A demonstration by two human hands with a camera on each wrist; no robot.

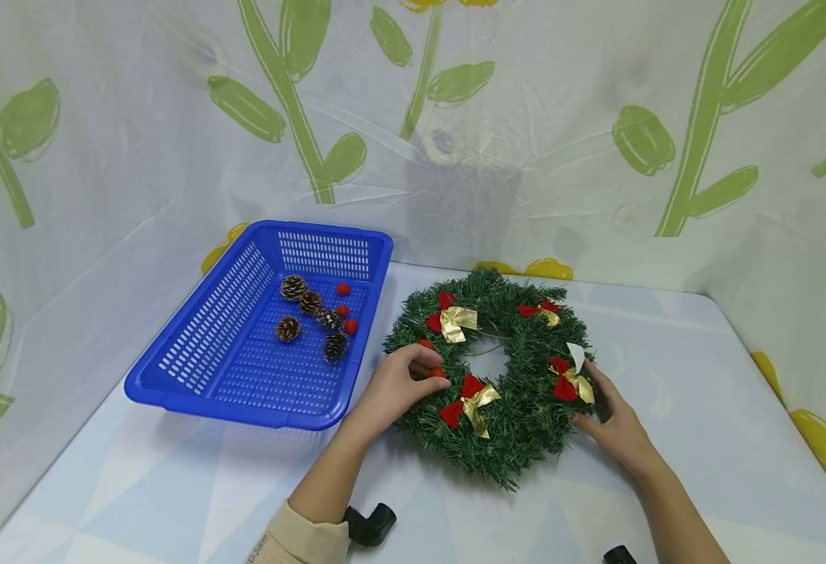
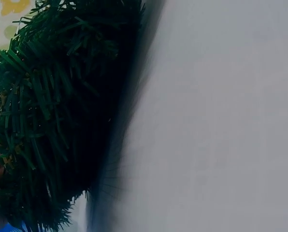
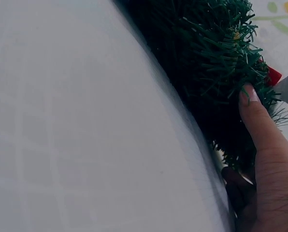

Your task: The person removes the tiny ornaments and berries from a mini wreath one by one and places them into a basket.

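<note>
A green Christmas wreath [image 1: 526, 423] lies on the table with red and gold bows [image 1: 480, 403] on it. Over its left side, my left hand [image 1: 400, 385] pinches a small red ball [image 1: 437, 372] between thumb and fingers. Another red ball [image 1: 425, 344] shows just behind those fingers on the greenery. My right hand [image 1: 617, 427] grips the wreath's right edge, and its thumb [image 3: 252, 108] presses into the needles in the right wrist view. Beside that hand a white tag [image 1: 576, 356] sticks up by a bow. The left wrist view shows mostly the wreath's side [image 2: 52, 111].
To the left stands a blue plastic basket [image 1: 254, 419] holding several pine cones [image 1: 288, 329] and a few red balls [image 1: 351, 327]. A patterned cloth wall [image 1: 526, 196] rises behind the table [image 1: 194, 486]. Black wrist-worn pieces [image 1: 371, 525] sit near both forearms.
</note>
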